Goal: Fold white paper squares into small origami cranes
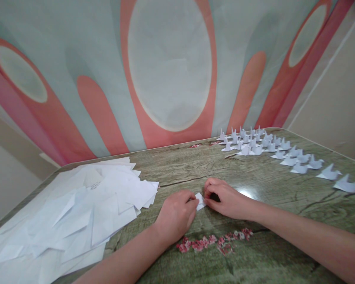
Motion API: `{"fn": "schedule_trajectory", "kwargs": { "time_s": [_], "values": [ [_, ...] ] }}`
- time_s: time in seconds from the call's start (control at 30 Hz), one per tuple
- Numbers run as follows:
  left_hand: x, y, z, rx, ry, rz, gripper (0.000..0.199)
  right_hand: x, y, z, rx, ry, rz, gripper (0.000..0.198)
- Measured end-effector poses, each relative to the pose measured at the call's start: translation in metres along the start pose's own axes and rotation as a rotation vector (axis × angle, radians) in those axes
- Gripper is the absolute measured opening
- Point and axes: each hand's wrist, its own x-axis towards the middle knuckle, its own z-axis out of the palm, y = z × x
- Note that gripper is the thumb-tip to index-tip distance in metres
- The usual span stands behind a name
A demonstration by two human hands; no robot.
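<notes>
Between my two hands is a small folded white paper (200, 201), low over the wood-patterned table. My left hand (177, 213) pinches its left side with thumb and fingertips. On the right edge, my right hand (221, 198) also pinches it, thumb against a curled finger. Parts of the paper are covered by my fingers, so its full shape cannot be made out. To the left lies a wide, loose pile of white paper sheets (106, 213). Rows of folded white paper birds (298, 167) stand at the right.
The table (171, 173) has a printed pink flower pattern (207, 242) near its front. Behind it rises a wall covering (180, 140) with coral and pale green shapes. A bright light reflection (246, 192) shows on the tabletop beyond my right forearm.
</notes>
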Motion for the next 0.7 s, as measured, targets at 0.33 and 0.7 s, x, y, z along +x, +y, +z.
{"fn": "schedule_trajectory", "kwargs": {
  "time_s": [0.33, 0.7],
  "values": [
    [-0.001, 0.011, -0.006, 0.233, -0.116, 0.060, 0.019, -0.005, -0.004, -0.008, -0.039, -0.024, -0.040, 0.006],
    [-0.001, 0.013, -0.004, 0.263, -0.061, 0.082, 0.014, -0.022, -0.020, -0.010, -0.566, -0.202, -0.301, 0.028]
  ]
}}
